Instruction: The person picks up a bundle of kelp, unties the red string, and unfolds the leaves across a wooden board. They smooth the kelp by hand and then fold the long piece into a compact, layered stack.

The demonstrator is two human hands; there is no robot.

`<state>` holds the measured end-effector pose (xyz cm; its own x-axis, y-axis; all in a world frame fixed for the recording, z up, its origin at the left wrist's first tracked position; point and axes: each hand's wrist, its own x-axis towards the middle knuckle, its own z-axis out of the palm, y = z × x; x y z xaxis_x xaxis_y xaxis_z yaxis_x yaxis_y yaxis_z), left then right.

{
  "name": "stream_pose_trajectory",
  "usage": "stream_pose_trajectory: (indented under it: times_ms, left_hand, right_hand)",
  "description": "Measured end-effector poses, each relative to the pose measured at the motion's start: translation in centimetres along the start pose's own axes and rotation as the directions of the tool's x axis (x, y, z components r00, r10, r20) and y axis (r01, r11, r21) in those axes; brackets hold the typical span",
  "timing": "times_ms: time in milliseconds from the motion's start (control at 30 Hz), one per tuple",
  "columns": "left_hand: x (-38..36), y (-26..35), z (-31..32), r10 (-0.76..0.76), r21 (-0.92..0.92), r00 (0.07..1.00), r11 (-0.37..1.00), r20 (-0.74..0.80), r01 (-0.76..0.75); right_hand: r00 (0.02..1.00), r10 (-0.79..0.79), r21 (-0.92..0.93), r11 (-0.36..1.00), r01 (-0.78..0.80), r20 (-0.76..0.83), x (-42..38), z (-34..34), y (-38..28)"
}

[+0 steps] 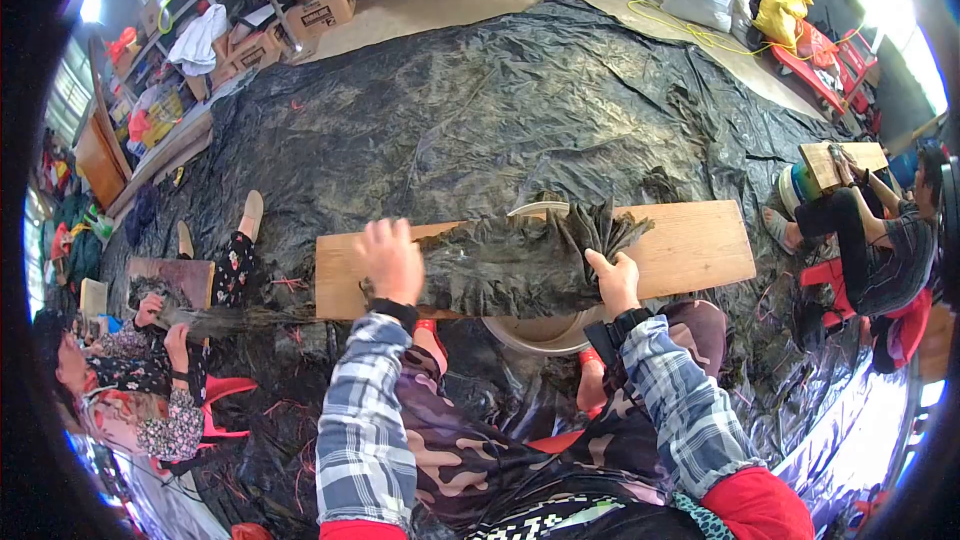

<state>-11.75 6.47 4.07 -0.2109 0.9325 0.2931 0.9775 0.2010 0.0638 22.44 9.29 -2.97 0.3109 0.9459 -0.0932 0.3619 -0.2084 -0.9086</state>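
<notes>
So, dark strip [500, 265]: laid out on the wooden board [690, 245], pretty much between the two hands. It goes from near the board's left end to a bit right of its middle, and covers almost everything from far edge to near edge.
Which way it runs: side to side, same long axis as the board, so it's across the person's front rather than pointing away from them.
Bunched end: that's the right one, pleated into a clump that fans out toward the board's far edge.
Right hand [615, 280]: gripping that clump by the board's near edge, thumb on top. Easily the closer hand to the folds.
Left hand [393, 258]: open, fingers stretched out over the strip's other end, not far from the board's left edge. Kinda blurry, so I can't tell if it's pressing down or just above.
Basin [545, 332]: under the middle of the board, peeking out past both long edges.
Floor: black plastic [400, 130] spread all around, pretty crinkly.
Neighbours: one person [115, 355] off past the board's left edge, another [890, 245] past the right, both well apart from these hands.
</notes>
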Motion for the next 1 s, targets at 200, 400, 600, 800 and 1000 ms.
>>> stream_pose_trajectory:
  times_ms: [200,400,600,800,1000]
  left_hand:
    - [-5.6,9.9,1.9,0.281,-0.38,0.949,0.9,0.14,-0.211]
    - [-7.0,9.7,4.7,0.229,-0.263,0.949,0.95,0.215,-0.17]
    - [-6.5,10.1,4.3,0.132,-0.186,0.947,0.979,0.294,-0.079]
    - [-6.3,10.3,3.3,0.106,-0.154,0.937,0.986,0.334,-0.056]
    - [-6.2,10.5,3.2,0.079,-0.115,0.935,0.992,0.346,-0.041]
  right_hand:
    - [1.0,0.0,-0.04,0.999,-0.001,-0.017,0.4,-0.4,0.0]
    - [0.996,0.04,0.213,0.977,-0.022,-0.081,4.0,-4.7,3.9]
    - [0.959,0.062,-0.005,0.998,-0.066,-0.276,7.8,-10.6,6.0]
    - [0.918,0.073,-0.139,0.981,-0.136,-0.389,11.0,-17.1,8.0]
    - [0.845,0.172,-0.023,0.977,-0.213,-0.507,15.0,-22.2,11.8]
